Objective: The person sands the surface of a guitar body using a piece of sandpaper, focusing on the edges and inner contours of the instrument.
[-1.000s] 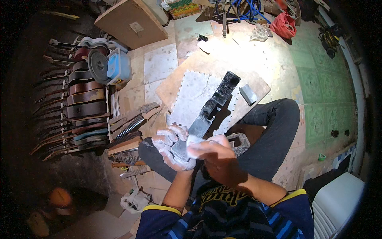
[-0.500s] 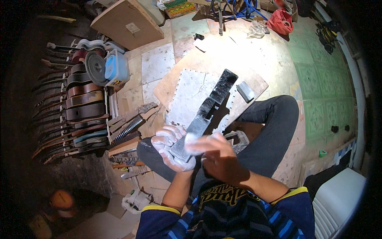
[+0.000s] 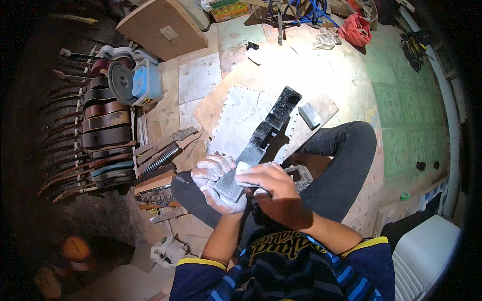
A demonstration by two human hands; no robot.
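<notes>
A long, narrow black piece slants up and away from my lap, its near half coated with pale grey dust. My left hand, whitened with powder, is closed around its near end, fingers on the left side and thumb below. My right hand pinches a small white pad against the dusty surface near that end. The fingers partly cover the pad, so its exact kind cannot be made out. Beyond the piece, a pale mat with toothed edges lies on a brown board.
A grey block rests on the board's right part. Guitars stand in a row at left, beside a clear tub with a blue item. Guitar necks lie by my left knee. At lower right is a white plastic chair.
My right hand was blurred over the near end; now it shows sharply, with the white pad visible at its fingertips. My left hand and the long piece have barely shifted.
</notes>
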